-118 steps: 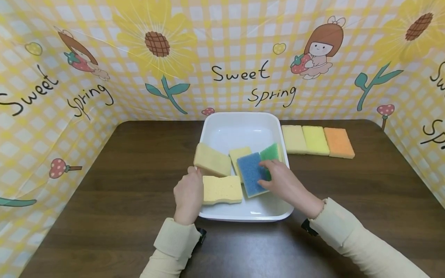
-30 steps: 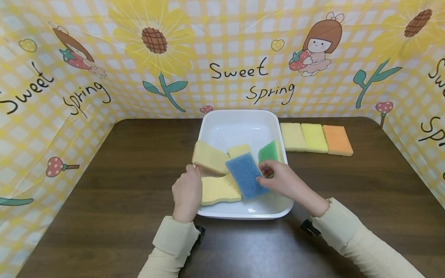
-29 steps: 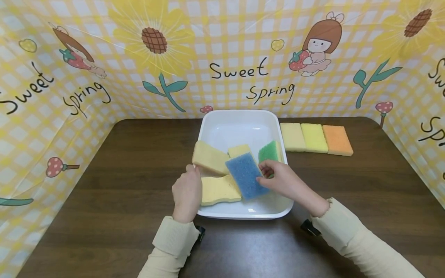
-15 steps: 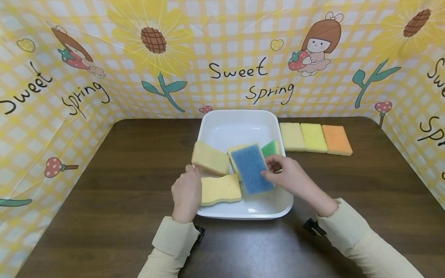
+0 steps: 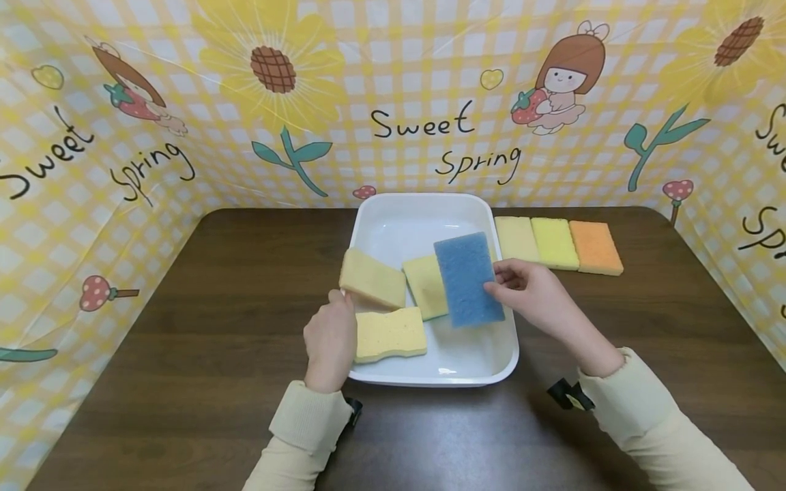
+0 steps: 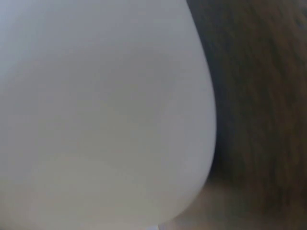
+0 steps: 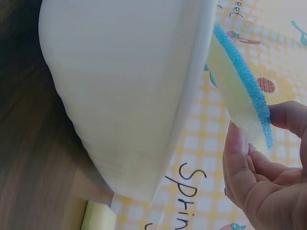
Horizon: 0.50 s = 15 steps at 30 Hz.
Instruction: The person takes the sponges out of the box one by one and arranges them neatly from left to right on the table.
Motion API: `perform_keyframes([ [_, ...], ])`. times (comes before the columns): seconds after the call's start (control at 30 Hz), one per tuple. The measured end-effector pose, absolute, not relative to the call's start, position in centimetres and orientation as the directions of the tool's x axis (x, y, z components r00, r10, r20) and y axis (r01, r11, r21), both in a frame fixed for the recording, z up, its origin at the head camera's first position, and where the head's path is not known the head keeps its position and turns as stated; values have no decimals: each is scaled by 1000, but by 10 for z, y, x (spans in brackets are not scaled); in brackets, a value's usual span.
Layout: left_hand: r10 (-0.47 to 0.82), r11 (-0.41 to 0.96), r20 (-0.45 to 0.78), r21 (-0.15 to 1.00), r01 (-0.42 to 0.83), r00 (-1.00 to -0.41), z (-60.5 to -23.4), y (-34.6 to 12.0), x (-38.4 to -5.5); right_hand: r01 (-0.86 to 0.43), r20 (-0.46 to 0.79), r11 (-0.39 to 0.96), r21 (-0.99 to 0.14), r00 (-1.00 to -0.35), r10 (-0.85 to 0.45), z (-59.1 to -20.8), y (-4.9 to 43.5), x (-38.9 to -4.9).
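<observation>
In the head view my right hand pinches a scrub sponge by its right edge, above the right side of a white tub. Its blue scouring side faces up; the right wrist view shows the thumb on the blue layer and fingers against the pale yellow foam. My left hand grips the tub's left rim, fingers curled. In the tub lie a wavy-edged yellow sponge, a yellow sponge, and a pale sponge leaning on the left wall. The raised sponge covers the green one.
A cream sponge, a bright yellow sponge and an orange sponge lie in a row right of the tub, on the dark wooden table. A yellow checked cloth hangs behind and at both sides.
My right hand has taken hold of the blue-faced sponge and lifted it off the others, up and to the right. The green sponge has gone from sight behind it. My left hand stays put.
</observation>
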<state>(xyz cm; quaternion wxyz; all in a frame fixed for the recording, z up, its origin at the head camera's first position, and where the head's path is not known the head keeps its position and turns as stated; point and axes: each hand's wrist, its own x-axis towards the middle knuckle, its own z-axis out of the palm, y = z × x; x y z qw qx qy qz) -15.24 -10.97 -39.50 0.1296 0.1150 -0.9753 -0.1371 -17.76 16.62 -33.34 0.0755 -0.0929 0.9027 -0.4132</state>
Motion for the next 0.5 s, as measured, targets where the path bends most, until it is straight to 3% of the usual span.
perform_keyframes([
  [0.5,-263,931,199,310,-194,-944,-395,-111,-153,-35,-125,652,-758,-972,-198,-334,185,-181],
])
